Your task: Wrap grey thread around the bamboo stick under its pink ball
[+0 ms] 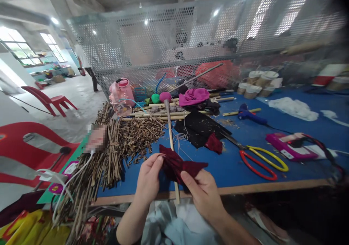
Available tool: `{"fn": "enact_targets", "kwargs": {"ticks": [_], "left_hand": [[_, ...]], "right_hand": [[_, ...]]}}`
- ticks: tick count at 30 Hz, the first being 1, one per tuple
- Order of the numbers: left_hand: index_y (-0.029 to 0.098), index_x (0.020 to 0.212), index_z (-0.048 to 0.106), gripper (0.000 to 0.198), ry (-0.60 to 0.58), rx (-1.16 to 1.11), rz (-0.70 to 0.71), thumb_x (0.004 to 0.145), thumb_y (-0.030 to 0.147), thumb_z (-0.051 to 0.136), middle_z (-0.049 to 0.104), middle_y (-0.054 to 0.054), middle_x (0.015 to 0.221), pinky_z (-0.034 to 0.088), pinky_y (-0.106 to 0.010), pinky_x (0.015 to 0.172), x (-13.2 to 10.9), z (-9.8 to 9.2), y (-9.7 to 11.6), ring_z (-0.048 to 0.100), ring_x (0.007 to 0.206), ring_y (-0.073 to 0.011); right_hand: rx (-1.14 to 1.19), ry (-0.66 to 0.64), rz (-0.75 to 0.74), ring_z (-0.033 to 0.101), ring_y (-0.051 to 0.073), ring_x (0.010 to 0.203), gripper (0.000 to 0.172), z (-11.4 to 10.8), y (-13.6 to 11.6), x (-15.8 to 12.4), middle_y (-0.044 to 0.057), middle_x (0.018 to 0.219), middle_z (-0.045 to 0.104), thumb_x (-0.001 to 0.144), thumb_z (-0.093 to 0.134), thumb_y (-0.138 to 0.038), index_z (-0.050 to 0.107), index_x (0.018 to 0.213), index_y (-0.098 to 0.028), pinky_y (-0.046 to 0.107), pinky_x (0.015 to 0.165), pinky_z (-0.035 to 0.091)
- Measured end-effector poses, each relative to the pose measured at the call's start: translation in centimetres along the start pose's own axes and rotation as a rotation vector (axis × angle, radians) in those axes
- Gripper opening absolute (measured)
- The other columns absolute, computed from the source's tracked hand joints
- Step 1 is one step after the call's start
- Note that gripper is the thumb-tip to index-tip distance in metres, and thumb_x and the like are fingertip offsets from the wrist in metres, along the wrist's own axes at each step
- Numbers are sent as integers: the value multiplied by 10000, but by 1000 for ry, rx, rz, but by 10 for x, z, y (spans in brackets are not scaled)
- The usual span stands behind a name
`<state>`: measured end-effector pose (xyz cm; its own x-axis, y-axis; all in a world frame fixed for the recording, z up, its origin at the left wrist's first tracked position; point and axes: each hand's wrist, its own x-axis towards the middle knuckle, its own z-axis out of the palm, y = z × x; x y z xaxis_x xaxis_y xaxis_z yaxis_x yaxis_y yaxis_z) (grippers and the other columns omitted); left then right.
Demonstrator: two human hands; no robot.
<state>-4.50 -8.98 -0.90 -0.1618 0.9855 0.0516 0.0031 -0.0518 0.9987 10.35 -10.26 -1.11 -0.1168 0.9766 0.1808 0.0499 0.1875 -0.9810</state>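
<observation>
A dark red piece of cloth (174,165) is stretched and gathered between my two hands, above the front edge of the table. My left hand (149,176) pinches its left side between thumb and fingers. On the right, my right hand (201,190) grips the cloth with the thumb on top. Beneath the cloth runs a wooden stick (169,128), its near end poking out over the table edge. Beyond my hands lie black cloth (195,128) and a small dark red scrap (214,143). Large scissors (256,159) with red and yellow handles lie to the right.
Bundled dry twigs (113,147) cover the left of the blue table (229,168). At the back stand a pink jug (124,92) and balls of yarn (155,98). A blue glue gun (251,115), a purple power strip (291,148) and paper cups (252,91) sit right. Red chairs (54,101) stand left.
</observation>
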Motion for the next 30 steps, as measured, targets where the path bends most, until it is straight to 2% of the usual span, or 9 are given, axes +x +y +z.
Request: {"fn": "enact_targets", "kwargs": {"ticks": [3,5,8,10,13,18,23,25,30], "left_hand": [[164,768,620,302,0,-182,-137,768,455,540,586,-5,696,414,-208,622,5,6,4,498,635,-114],[167,749,595,301,-28,-200,-153,758,465,553,555,18,659,403,-191,599,7,10,11,472,609,-98],[156,719,568,325,-239,-184,-177,777,473,528,516,27,625,371,-177,537,6,13,24,425,555,-77],[143,730,568,308,-415,-142,-205,754,451,573,507,26,619,342,-171,507,6,13,28,403,533,-67],[131,761,589,266,-517,-48,-231,707,386,646,528,17,633,339,-175,518,9,11,26,419,536,-68],[147,799,633,253,-398,98,-214,777,375,525,600,-17,666,364,-210,530,25,10,13,478,538,-108],[204,809,664,206,-68,628,139,748,187,467,653,-29,756,379,-243,638,33,12,7,555,683,-168],[209,801,648,219,32,766,223,728,143,453,658,-37,786,376,-261,683,34,12,4,567,731,-187],[210,768,618,224,158,895,225,702,109,429,644,-41,754,373,-262,685,37,2,2,569,703,-188]], "right_hand": [[171,-3,52,587,240,880,243,5,-1,5,62,867,677,770,590,-398,693,860,-196,390,868,433],[374,7,134,599,220,885,263,6,-1,12,63,904,681,752,607,-414,674,886,-198,365,849,451],[692,-71,339,637,209,822,348,0,0,23,66,814,694,758,551,-506,656,852,-188,343,746,497],[787,-106,441,654,212,773,348,-9,1,29,67,750,696,756,550,-503,652,783,-171,353,717,508],[810,38,389,663,217,765,228,-24,1,35,44,750,705,717,639,-403,643,755,-178,367,727,516],[705,236,215,651,230,847,273,-42,7,36,38,869,704,671,703,-346,643,896,-205,386,765,515],[420,322,111,631,249,912,333,-59,26,30,58,899,701,700,666,-422,659,937,-189,391,817,493],[354,350,75,620,253,945,342,-64,28,26,62,911,699,724,636,-445,656,954,-192,391,823,489],[439,331,33,632,239,908,293,-75,12,23,58,871,688,801,542,-454,606,988,-237,397,764,505]]}}
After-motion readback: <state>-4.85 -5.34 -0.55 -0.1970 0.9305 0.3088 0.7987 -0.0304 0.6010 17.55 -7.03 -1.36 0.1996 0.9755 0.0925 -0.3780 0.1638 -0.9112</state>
